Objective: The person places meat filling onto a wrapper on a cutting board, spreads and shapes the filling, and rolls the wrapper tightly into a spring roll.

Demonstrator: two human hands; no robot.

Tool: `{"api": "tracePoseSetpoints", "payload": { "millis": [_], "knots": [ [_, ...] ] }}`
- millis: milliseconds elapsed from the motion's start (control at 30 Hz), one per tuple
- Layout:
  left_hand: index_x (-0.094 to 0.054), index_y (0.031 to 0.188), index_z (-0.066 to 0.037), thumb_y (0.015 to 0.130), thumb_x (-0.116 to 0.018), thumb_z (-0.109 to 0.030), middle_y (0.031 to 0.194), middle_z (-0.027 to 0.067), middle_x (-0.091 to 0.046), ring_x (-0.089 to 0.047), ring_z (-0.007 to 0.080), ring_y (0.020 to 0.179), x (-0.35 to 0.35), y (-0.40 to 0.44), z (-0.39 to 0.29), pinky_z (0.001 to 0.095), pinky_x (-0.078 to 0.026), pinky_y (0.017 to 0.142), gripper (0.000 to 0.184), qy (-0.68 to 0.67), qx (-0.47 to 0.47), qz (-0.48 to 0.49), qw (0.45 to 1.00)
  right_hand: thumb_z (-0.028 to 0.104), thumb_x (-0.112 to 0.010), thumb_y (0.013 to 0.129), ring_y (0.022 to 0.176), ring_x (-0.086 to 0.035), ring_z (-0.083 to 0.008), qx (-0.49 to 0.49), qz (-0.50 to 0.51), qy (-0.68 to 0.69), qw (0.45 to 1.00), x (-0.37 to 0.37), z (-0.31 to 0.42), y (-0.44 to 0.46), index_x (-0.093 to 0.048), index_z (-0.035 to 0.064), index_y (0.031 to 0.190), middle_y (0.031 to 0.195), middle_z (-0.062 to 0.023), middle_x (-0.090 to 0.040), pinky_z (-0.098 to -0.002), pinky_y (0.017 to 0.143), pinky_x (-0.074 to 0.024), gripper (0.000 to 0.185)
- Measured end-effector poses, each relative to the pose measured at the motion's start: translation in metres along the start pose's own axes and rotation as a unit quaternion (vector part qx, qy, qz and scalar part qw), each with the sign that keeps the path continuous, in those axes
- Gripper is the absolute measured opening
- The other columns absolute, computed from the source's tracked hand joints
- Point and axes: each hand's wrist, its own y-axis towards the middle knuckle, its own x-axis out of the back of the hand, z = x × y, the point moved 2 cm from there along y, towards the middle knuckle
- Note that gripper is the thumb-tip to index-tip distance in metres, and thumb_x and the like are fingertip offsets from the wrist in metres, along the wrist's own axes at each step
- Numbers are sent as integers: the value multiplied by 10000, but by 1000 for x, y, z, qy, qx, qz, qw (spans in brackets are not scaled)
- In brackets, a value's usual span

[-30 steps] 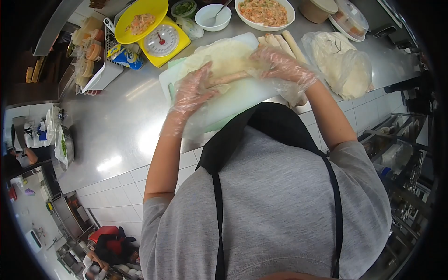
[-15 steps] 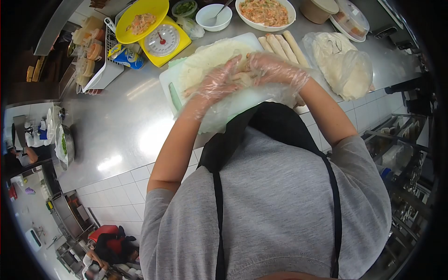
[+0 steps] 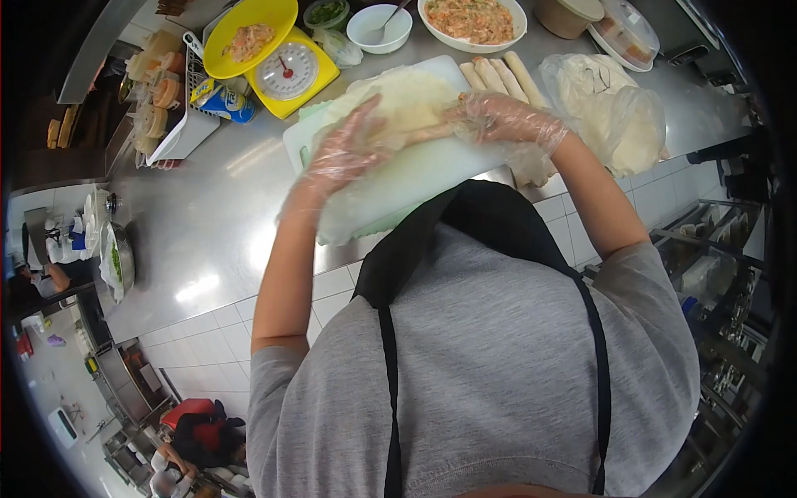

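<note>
A partly wrapped spring roll [image 3: 427, 134] lies across the white cutting board [image 3: 398, 183], along the near part of a pale round wrapper sheet [image 3: 407, 91]. Both of my hands wear clear plastic gloves. My left hand [image 3: 344, 145] is at the roll's left end, fingers stretched out and apart; whether it touches the roll is hard to see. At the other end, the fingers of my right hand [image 3: 510, 120] curl round the roll and cover its tip. Finished rolls [image 3: 519, 79] lie side by side just beyond my right hand.
Behind the board stand a yellow scale [image 3: 286, 75] with filling on its pan, a white bowl [image 3: 380, 29] with a spoon, and a bowl of orange-flecked filling [image 3: 473, 21]. A plastic bag of wrappers [image 3: 610, 112] sits right. Sauce tubs [image 3: 154, 104] stand left.
My hands have moved apart, the left one leftward and the right one slightly rightward. The roll between them now shows, and more of the board's near part is uncovered.
</note>
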Motion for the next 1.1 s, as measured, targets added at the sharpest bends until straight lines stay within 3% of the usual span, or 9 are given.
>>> {"api": "tracePoseSetpoints", "payload": {
  "millis": [200,267,400,467,500,567,833,1000,1100],
  "knots": [
    [-285,1435,-125,753,-705,-133,1192,124,-555,-515,265,1142,47,-27,25,363,-423,968,801,-25,40,-69,997,86,-697,688,1265,-405,-282,31,-59,69,995,10,-7,7,-479,158,1334,1340,-61,-498,-351,1078,-298,685],
    [-294,1428,-170,751,-695,-117,1171,135,-574,-540,246,1113,54,-26,31,365,-444,942,789,-45,-38,-84,995,113,-692,709,1210,-457,-302,70,-169,87,979,12,9,15,-491,154,1322,1306,-107,-517,-357,1059,-325,646],
    [-284,1427,-151,746,-703,-124,1177,139,-574,-540,246,1112,23,-13,22,362,-436,944,800,-23,-6,-28,999,167,-681,743,1118,-516,-319,147,-126,23,981,-16,34,58,-508,152,1308,1203,-150,-562,-382,1003,-370,590],
    [-320,1406,-153,736,-700,-98,1209,146,-568,-546,256,1118,-1,-11,10,355,-435,940,773,-37,85,-6,996,209,-670,743,973,-567,-323,166,-89,-15,982,-41,43,75,-614,24,1052,1039,-177,-588,-388,839,-447,364],
    [-326,1403,-113,760,-709,-56,1129,124,-604,-586,217,1027,-6,-6,44,325,-460,905,750,150,-7,-28,988,209,-670,743,973,-567,-323,166,-89,-15,982,-47,47,75,-614,24,1052,1039,-177,-588,-388,839,-447,364],
    [-342,1397,-121,754,-709,-45,1137,129,-602,-587,217,1031,-11,-12,35,322,-461,904,744,128,-1,-44,991,218,-674,729,870,-585,-337,135,-171,-35,975,-52,59,67,-622,15,952,924,-180,-593,-408,764,-454,306],
    [-382,1380,-140,741,-701,-10,1134,137,-602,-576,208,1059,-14,-11,26,314,-466,885,725,265,-18,-69,962,215,-646,737,852,-593,-341,103,-197,-30,974,-53,67,58,-615,6,887,861,-173,-611,-415,762,-461,258],
    [-405,1365,-106,753,-709,-64,1149,132,-583,-573,221,1044,-9,-14,50,327,-466,890,685,67,-37,-56,995,188,-645,732,882,-591,-332,108,-200,-70,971,-57,54,55,-589,23,793,862,-168,-615,-418,809,-452,185],
    [-409,1358,-92,773,-717,-126,1154,130,-577,-572,215,1050,7,-29,54,330,-475,884,662,164,-4,-89,982,208,-687,745,998,-536,-303,151,-205,-108,961,-51,24,46,-599,44,979,972,-145,-595,-406,926,-387,299]
  ]
}}
